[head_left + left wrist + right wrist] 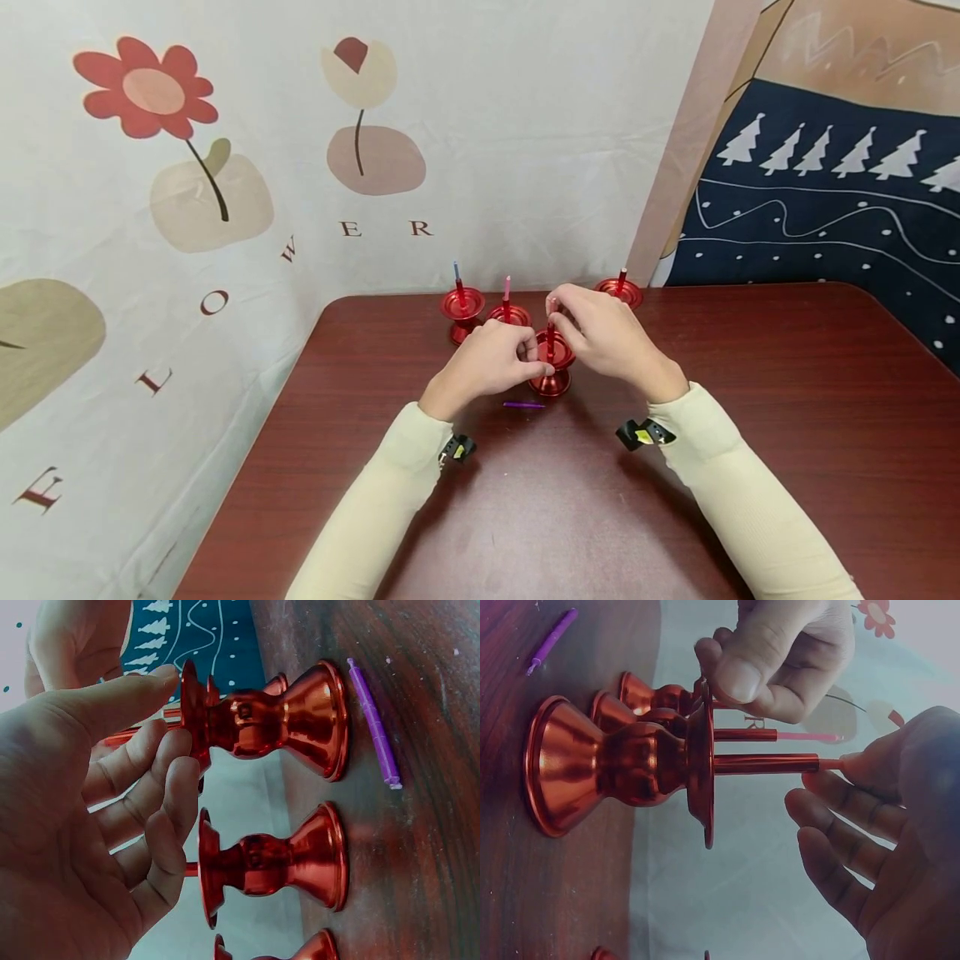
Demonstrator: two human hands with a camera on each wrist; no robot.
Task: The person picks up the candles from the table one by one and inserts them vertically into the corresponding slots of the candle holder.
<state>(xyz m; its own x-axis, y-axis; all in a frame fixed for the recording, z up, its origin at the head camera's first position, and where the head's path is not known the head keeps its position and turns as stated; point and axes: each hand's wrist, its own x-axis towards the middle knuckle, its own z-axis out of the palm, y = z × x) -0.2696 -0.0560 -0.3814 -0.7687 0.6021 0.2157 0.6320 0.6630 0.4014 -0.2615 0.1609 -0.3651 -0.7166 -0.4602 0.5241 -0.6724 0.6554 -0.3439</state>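
A pale cloth (525,158) printed with flowers is hanging behind the table (787,400). At the left of the row, a first red holder (462,305) is bearing a blue candle (456,270); just beside it, a second red holder (510,316) is bearing a pink candle (507,287). The left hand (495,357) is pinching the dish rim of a nearer, third red holder (550,383), which is standing upright; a purple candle (523,405) is lying just in front of its base. The right hand (606,333) is clamping a reddish candle (829,763) between thumb and forefinger at the mouth of that holder's tube; how deep it is sitting, I cannot tell. Behind the right hand, a fourth red holder (628,295) is standing, and a navy cloth (817,217) is hanging farther right.
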